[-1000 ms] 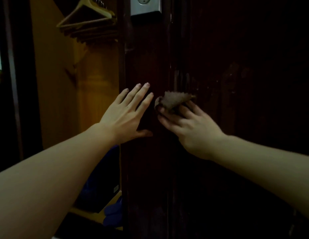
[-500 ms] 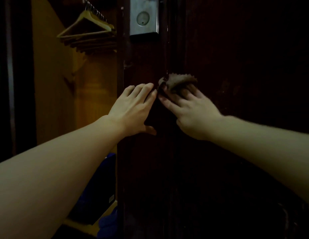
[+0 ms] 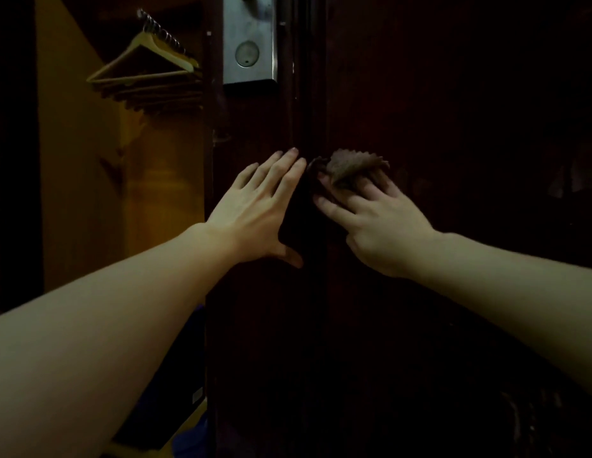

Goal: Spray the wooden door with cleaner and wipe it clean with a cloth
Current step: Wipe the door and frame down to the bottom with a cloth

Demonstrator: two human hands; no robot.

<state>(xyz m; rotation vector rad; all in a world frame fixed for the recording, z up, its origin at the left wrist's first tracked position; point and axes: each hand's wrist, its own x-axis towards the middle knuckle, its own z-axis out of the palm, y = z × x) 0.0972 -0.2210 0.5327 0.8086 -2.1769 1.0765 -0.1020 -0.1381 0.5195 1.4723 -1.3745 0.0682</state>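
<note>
step: wiping | right hand [image 3: 384, 226] presses the small brown zigzag-edged cloth [image 3: 352, 168] flat on the dark wooden door [image 3: 453, 127], fingers [image 3: 334, 209] spread over it | left hand [image 3: 255, 209] lies flat just left, fingers straight and close | cloth sits above the right fingertips, so the right hand is nearer
</note>
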